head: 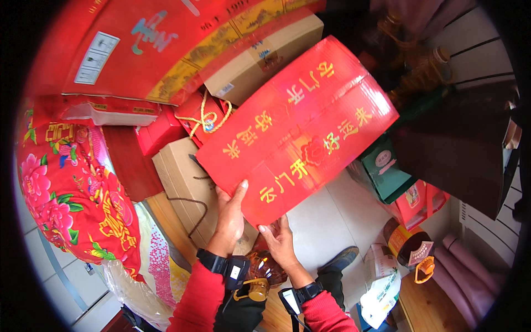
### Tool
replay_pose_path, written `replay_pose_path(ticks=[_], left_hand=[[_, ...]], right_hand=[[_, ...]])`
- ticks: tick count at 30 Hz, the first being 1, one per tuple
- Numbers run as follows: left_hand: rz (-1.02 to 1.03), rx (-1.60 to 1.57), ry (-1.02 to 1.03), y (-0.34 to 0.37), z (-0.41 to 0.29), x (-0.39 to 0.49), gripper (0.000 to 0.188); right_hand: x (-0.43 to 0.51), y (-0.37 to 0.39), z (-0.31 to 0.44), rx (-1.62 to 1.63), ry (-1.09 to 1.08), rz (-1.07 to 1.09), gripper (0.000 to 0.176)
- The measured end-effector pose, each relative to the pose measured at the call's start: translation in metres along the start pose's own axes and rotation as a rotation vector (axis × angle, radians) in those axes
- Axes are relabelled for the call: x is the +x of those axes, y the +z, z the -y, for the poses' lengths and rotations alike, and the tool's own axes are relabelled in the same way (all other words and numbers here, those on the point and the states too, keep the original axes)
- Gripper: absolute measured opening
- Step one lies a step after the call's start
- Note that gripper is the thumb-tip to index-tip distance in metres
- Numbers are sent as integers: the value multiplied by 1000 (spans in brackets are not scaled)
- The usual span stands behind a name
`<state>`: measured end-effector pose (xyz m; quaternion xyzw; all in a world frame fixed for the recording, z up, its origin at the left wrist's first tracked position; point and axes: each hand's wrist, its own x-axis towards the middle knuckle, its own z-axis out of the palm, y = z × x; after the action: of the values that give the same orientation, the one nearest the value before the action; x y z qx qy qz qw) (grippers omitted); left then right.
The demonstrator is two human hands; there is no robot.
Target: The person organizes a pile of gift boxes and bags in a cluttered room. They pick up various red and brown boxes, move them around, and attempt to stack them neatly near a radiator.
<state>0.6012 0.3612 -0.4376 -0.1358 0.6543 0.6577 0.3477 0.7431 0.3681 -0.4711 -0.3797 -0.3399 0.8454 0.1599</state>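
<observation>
A long red cardboard box (286,137) with gold lettering and a flower print lies slanted across the middle of the view. My left hand (230,213) grips its near left corner, thumb on top. At the near short end, my right hand (278,240) holds the edge, with its thumb near the top face and its other fingers partly hidden under the box. Beneath my forearms stands a plastic oil bottle (265,269) with a yellow cap. A tan cardboard box (186,186) with brown cord handles is left of my left hand.
Big red cartons (124,54) and a brown carton (265,58) stand at the back. Red floral bedding (74,199) is piled at left. On the right are a green box (383,166), a red gift box (419,203), a dark-filled bottle (404,245) and a white bag (381,286).
</observation>
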Motion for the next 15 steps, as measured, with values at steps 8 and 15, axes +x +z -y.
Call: replay_pose_path(ticks=[8,15], left_hand=[[41,59,-12,0,4,8,63],[74,24,-60,6,2,6,62]], right_hand=[[0,-9,-6,-225,34,-60,62],[-53,-24,-6,-461,71,-41,55]])
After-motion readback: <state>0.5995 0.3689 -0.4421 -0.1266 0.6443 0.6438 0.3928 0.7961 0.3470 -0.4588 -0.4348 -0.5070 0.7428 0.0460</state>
